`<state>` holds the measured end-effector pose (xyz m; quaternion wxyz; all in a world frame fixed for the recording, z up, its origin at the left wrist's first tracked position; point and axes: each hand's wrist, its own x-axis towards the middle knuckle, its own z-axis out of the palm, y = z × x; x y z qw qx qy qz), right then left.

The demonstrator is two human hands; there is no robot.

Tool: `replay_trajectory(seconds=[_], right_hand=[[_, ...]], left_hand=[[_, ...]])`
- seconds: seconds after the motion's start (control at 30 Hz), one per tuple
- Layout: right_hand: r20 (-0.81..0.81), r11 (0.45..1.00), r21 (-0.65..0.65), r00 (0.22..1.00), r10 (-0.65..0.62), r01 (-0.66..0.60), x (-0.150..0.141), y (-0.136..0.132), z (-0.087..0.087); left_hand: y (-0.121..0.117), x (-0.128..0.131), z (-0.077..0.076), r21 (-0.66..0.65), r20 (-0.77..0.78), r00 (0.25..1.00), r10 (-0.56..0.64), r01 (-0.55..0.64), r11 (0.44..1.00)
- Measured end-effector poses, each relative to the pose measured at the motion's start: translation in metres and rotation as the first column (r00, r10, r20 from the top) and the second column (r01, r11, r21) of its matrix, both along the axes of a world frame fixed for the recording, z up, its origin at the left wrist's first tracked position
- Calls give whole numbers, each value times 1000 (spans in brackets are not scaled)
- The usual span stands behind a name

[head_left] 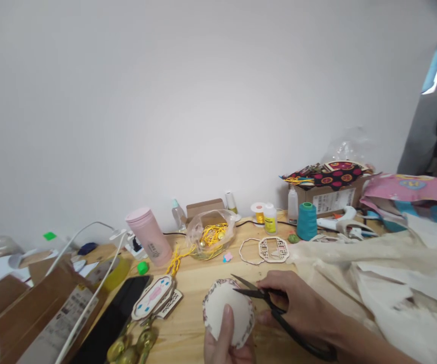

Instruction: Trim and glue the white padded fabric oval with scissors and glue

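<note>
My left hand (224,341) rises from the bottom edge and pinches a round white fabric-covered piece (228,309) with a patterned rim, thumb on its face. My right hand (297,306) grips black scissors (269,299), their blades apart and the tips at the piece's upper right edge. Both hands hover just above the wooden table (193,275).
Behind the hands lie wooden lattice cutouts (274,249), a teal thread spool (306,221), a pink bottle (149,236), a bag of yellow cord (210,235) and a glue gun (341,218). Cream fabric (392,273) covers the right. A phone (114,316) and cardboard boxes (32,313) sit left.
</note>
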<state>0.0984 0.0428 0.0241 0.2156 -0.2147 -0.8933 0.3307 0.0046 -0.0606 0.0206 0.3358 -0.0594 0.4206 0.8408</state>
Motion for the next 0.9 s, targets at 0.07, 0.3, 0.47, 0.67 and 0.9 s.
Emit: replay_trajectory(seconds=[0.07,0.3,0.47,0.67,0.9], right_hand=[[1,1000,-5,1000,-1,1,0,-1,1],[-9,1000,9,1000,18,-18,-1,-4,-4],[-5,1000,-24,1000,-20,20,-4,-6,-5],[-43,999,-46,999,-1,-1,-2,-4,-8],[-139,903,-422,980,-144,73,-4,14,-12]], left_hand=[[2,2,0,-18,17,1000,16,-15,1000],[3,-2,-21,-53,30,1000,-5,6,999],[4,-5,-31,-102,7,1000,12,-11,995],[3,-3,-26,-164,14,1000,-7,10,986],[-2,-7,-18,-153,53,999,-12,20,988]])
